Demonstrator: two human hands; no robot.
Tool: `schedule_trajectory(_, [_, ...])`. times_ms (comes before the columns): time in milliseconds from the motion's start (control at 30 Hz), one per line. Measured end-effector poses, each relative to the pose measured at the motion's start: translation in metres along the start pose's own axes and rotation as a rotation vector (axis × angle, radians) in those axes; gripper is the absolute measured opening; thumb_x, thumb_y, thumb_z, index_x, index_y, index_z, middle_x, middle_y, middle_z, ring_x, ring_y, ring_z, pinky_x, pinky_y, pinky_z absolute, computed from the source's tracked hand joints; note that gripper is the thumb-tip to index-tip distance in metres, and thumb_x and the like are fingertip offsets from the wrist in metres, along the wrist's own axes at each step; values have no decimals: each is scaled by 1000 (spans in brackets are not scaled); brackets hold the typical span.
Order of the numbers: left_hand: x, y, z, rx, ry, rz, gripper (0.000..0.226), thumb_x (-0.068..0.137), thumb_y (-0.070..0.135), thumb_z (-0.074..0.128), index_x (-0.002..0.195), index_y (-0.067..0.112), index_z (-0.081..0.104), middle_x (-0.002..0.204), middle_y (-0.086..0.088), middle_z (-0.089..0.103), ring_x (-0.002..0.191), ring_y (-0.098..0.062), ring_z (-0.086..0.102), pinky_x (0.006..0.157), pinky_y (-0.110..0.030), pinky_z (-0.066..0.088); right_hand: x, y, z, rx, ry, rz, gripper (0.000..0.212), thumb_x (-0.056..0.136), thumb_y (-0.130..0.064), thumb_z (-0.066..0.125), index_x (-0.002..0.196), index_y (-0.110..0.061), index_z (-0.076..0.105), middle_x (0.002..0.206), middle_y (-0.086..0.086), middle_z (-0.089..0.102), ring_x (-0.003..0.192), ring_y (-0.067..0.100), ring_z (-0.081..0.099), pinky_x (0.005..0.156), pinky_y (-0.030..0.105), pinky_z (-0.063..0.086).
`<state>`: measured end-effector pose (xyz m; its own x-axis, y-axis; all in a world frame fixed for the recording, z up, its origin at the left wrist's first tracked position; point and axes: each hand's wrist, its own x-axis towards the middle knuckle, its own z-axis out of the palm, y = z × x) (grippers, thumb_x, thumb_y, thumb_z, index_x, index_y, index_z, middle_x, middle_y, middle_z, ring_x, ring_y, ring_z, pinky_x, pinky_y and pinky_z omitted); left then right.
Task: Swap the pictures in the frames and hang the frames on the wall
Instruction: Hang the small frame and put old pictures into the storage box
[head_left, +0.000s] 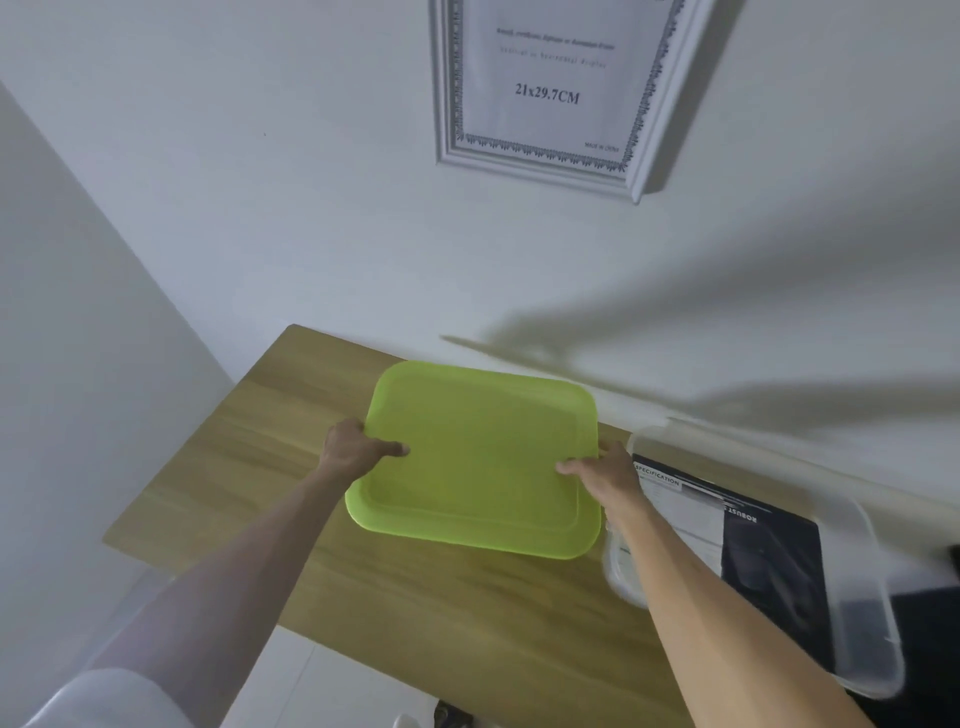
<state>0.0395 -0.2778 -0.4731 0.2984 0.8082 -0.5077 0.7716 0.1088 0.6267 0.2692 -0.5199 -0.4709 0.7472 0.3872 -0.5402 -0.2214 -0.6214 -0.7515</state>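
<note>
I saw the white picture frame (545, 98) hanging on the wall (260, 182) above the tabletop (249, 467) — its long axis ran up and down, slightly tilted, its top cut off by the view's edge, the printed insert reading upright. Below the frame, both hands held a green lid (478, 462) over the tabletop. My left hand (353, 447) gripped the lid's left edge, thumb lying on top and fingers curled under. My right hand (602, 473) gripped the right edge the same way, thumb on top. The lid lay nearly flat, its longer side running toward the wall. Just right of the lid sat a clear plastic bin (857, 561) — inside it lay a dark printed sheet (748, 540).
</note>
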Motion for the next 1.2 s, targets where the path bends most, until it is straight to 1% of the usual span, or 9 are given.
schedule_trajectory(167, [-37, 32, 41, -38, -54, 79, 57, 62, 31, 89, 108, 10, 64, 102, -6, 67, 95, -26, 61, 78, -37, 49, -14, 17, -75, -60, 69, -39, 19, 70, -8, 80, 85, -18, 73, 91, 4, 75, 75, 15, 67, 63, 26, 50])
schedule_trajectory(333, [-80, 70, 107, -57, -151, 150, 56, 57, 29, 91, 102, 10, 63, 96, -6, 69, 91, -27, 66, 86, -43, 55, -18, 69, -163, -37, 122, 34, 56, 58, -26, 82, 110, -14, 68, 104, 6, 71, 91, 26, 68, 83, 39, 56])
schedule_trajectory(533, [-126, 114, 196, -15, -234, 220, 48, 58, 27, 91, 94, 11, 64, 91, -6, 69, 87, -26, 67, 83, -42, 56, -41, 115, -254, -16, 230, 55, 25, 83, -18, 70, 103, -21, 54, 93, -4, 58, 91, 22, 56, 78, 33, 43])
schedule_trajectory(700, [-147, 130, 251, 66, -278, 241, 44, 57, 33, 84, 91, 9, 71, 92, -8, 73, 86, -26, 69, 83, -44, 57, -45, 149, -295, -63, 369, 97, 20, 85, -25, 62, 98, -10, 61, 92, 7, 65, 80, 24, 63, 68, 35, 49])
schedule_trajectory(800, [-167, 140, 266, 97, -248, 241, 38, 70, 25, 82, 100, 5, 71, 100, -12, 71, 93, -28, 67, 77, -34, 53, -41, 164, -304, -102, 372, 87, 15, 85, -22, 60, 95, -11, 61, 85, 8, 67, 73, 25, 65, 58, 31, 48])
schedule_trajectory(867, [-170, 140, 276, 127, -212, 228, 38, 76, 20, 80, 107, 2, 69, 107, -15, 70, 99, -31, 65, 77, -35, 50, -39, 168, -306, -135, 368, 75, 13, 87, -22, 60, 94, -11, 61, 84, 7, 67, 71, 23, 65, 55, 29, 45])
schedule_trajectory(967, [-173, 140, 282, 157, -168, 213, 43, 78, 19, 78, 114, -1, 65, 114, -18, 67, 107, -33, 62, 78, -35, 47, -35, 176, -306, -175, 347, 56, 16, 90, -27, 62, 96, -12, 61, 91, 6, 68, 77, 22, 64, 61, 30, 47])
schedule_trajectory(1100, [-172, 143, 282, 227, -128, 215, 37, 75, 21, 79, 103, -2, 69, 105, -18, 70, 97, -33, 64, 77, -39, 52, -27, 180, -307, -202, 331, 29, 25, 92, -31, 64, 106, -10, 62, 102, 8, 70, 89, 27, 65, 80, 36, 54])
schedule_trajectory(1200, [-167, 143, 282, 263, -104, 199, 35, 73, 21, 79, 97, -2, 70, 100, -18, 70, 92, -33, 66, 73, -39, 54, -22, 176, -305, -319, 316, 18, 51, 94, -37, 62, 131, -2, 53, 126, 17, 62, 116, 35, 59, 93, 36, 50])
